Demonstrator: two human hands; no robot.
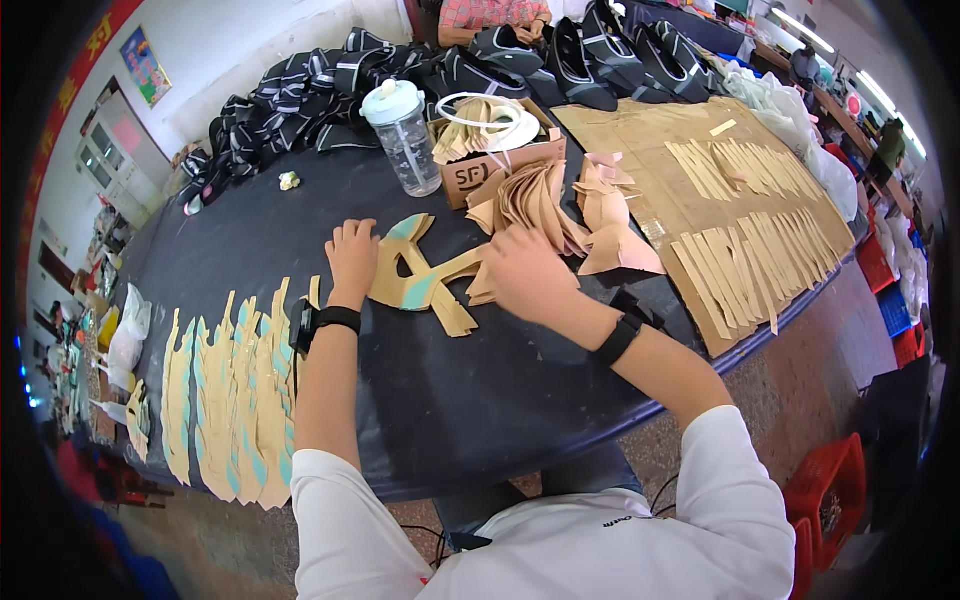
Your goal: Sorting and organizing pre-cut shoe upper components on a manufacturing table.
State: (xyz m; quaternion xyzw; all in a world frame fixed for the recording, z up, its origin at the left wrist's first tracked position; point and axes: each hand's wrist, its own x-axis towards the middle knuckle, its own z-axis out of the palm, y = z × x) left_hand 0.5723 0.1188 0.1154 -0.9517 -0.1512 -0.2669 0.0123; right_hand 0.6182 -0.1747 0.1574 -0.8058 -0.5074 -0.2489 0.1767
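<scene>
Tan cut pieces with teal patches (418, 290), like shoe-upper parts, lie overlapped and crossed on the dark table between my hands. My left hand (352, 258) rests at their left edge, fingers slightly apart, with nothing seen in its grasp. The right end of a strap-like arm of these pieces runs under my right hand (525, 272), whose fingers are bent closed over it; the fingertips are partly hidden. Just beyond that hand stands a fanned stack of brownish-pink pieces (540, 200). More pinkish pieces (620, 245) lie to its right.
Overlapping rows of tan, teal-marked pieces (245, 400) lie at left. A cardboard sheet (690, 210) carries rows of thin tan strips (735, 270). Behind stand a lidded clear cup (405, 145), a cardboard box (470, 178) and heaps of black shoes (590, 65). A person (490, 18) sits across.
</scene>
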